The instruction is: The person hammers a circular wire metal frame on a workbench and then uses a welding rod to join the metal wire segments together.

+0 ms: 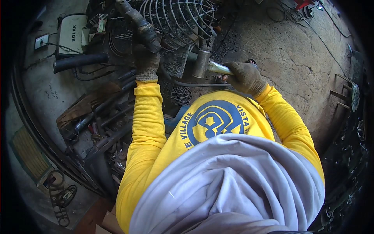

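My right hand (245, 78), in a dark brown knitted work glove, is closed around the pale handle of a hammer (201, 64). The hammer's thick, worn metal head lies beside a flat dark metal plate (177, 64). In a matching glove, my left hand (147, 64) is closed at the lower end of a thick, dirty grey metal piece (138, 23); its fingers are partly hidden. Beyond both hands stands a round cage of curved metal rods (175, 19).
Left of my arm lie metal pipes and scrap (101, 113), a black cylinder (81, 62) and a pale box (73, 35). A dark hose (194, 84) runs close to my body. Cables (290, 15) cross the cracked concrete floor (296, 58); a metal frame (350, 93) is at far right.
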Tool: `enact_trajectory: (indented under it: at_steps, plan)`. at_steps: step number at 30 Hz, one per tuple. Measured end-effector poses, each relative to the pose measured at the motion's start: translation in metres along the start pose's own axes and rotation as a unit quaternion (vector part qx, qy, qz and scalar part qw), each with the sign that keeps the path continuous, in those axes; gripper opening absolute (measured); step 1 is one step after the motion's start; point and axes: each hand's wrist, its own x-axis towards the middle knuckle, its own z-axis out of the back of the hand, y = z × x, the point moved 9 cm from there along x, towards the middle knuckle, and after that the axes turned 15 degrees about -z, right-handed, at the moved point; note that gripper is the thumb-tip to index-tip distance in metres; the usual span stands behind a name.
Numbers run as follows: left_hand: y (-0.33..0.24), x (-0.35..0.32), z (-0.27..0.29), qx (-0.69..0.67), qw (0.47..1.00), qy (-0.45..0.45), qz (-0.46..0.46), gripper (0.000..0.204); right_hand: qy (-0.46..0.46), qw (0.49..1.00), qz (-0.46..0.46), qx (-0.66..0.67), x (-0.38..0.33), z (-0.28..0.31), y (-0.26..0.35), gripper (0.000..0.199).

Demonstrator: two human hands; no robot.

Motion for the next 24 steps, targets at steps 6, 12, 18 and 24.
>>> enact_trajectory:
  at_steps: [6,12,18,24]
  plan:
    - [0.005,-0.001,-0.003,0.014,0.999,-0.021,-0.033,0.044,-0.015,1.0,0.02,0.003,0.011,0.011,0.0,0.038]
    - [0.022,-0.009,-0.006,0.033,0.999,-0.012,0.036,0.046,-0.013,0.998,0.025,-0.051,0.03,0.017,-0.01,0.037]
    - [0.024,-0.013,-0.007,0.019,0.998,-0.001,0.054,0.046,0.065,0.986,0.15,-0.022,0.017,0.012,0.013,0.039]
    - [0.013,-0.009,-0.002,-0.004,0.999,-0.014,0.047,0.043,0.059,0.998,0.011,-0.035,0.035,0.01,-0.012,0.036]
